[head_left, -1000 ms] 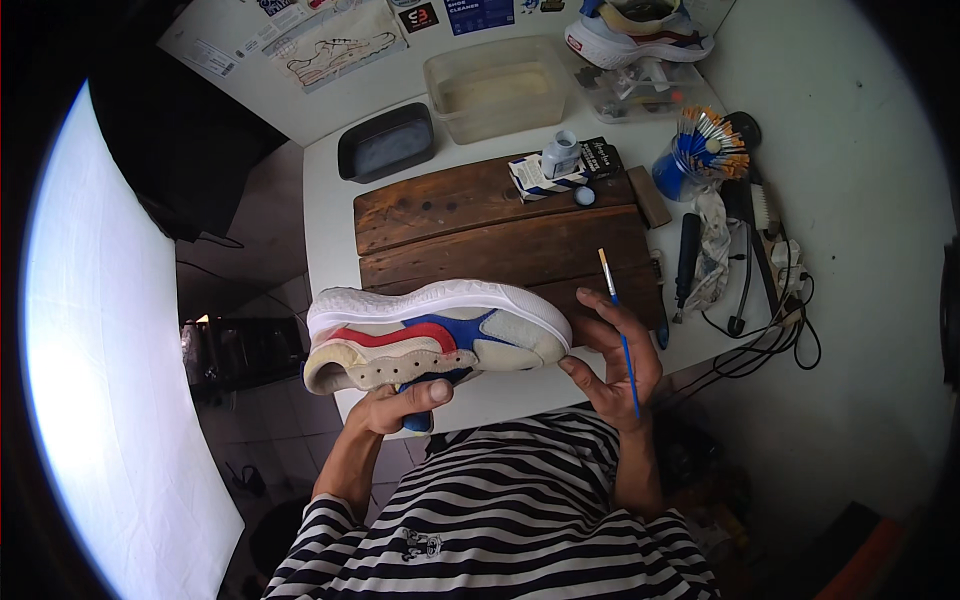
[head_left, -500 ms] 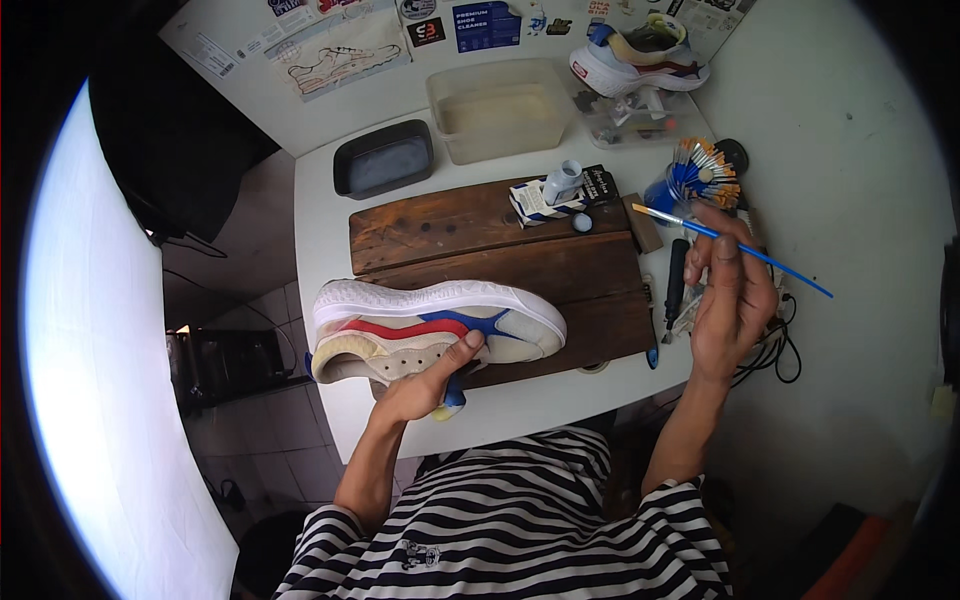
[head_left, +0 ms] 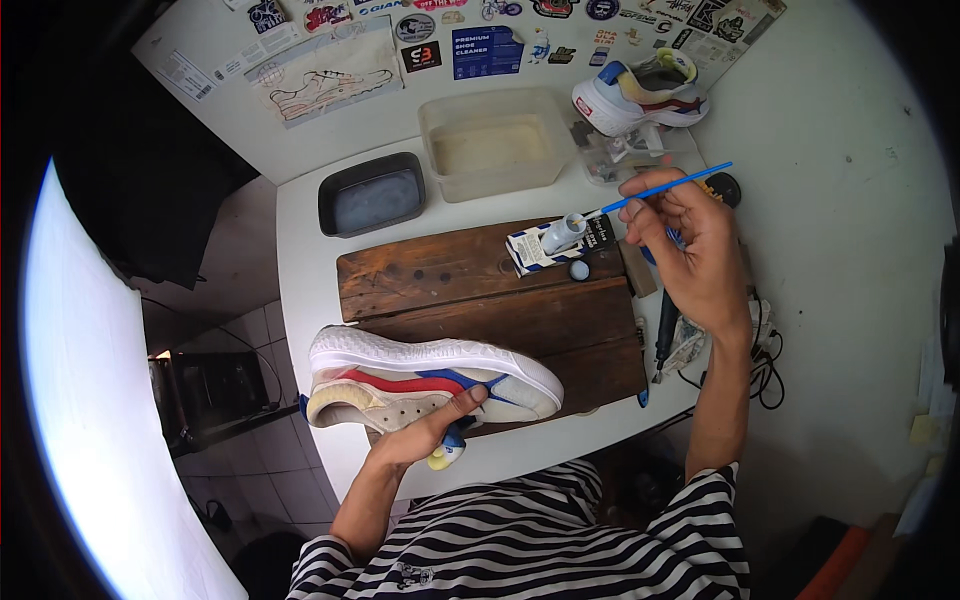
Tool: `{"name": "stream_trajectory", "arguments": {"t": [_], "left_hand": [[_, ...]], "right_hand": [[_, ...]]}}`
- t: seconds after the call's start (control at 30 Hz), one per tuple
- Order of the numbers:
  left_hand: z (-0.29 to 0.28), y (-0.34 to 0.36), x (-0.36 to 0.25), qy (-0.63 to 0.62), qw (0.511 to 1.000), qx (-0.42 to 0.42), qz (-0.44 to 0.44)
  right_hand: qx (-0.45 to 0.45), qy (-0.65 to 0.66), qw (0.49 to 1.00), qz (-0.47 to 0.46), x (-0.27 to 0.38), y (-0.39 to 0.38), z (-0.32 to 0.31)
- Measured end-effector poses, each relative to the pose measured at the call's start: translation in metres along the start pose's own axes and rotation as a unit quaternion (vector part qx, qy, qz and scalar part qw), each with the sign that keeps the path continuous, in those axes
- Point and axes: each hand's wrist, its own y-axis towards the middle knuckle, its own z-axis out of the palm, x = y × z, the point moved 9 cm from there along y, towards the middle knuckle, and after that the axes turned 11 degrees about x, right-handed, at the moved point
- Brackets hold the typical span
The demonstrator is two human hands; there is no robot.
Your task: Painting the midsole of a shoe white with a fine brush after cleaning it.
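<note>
My left hand [head_left: 425, 430] grips a sneaker [head_left: 520, 387] turned on its side, its white sole facing away from me; the upper is cream and grey with red and blue panels. The thumb presses on the side of the shoe and the other fingers are hidden beneath it. A thin blue paintbrush [head_left: 668, 187] is pinched in my right hand [head_left: 690, 235]. Its bristle end is at the mouth of a small open bottle [head_left: 565, 233] of pale grey-blue liquid. That bottle leans in a striped cardboard box [head_left: 530, 257], and a small round cap [head_left: 579, 270] lies next to it.
A dark wooden board [head_left: 440, 300] covers the middle of the white table [head_left: 300, 270]. Behind it stand a black tray [head_left: 372, 195] and a clear plastic tub [head_left: 495, 145]. Another sneaker [head_left: 640, 95] rests on a clear box at back right. A black pen-like tool [head_left: 666, 335] and cables lie right.
My right hand has moved away from me and slightly left, bringing the brush tip to the bottle. My left hand still holds the sneaker. The view has tilted up a little.
</note>
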Motion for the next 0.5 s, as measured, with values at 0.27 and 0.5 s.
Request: {"name": "stream_trajectory", "arguments": {"t": [0.27, 0.5], "left_hand": [[-0.002, 0.003, -0.004, -0.029, 1.0, 0.002, -0.012], [-0.001, 0.001, -0.004, -0.055, 0.998, -0.019, -0.022]], "right_hand": [[0.008, -0.159, 0.987, -0.023, 0.002, 0.018, 0.013], [0.033, -0.131, 0.991, -0.021, -0.022, 0.023, 0.027]]}}
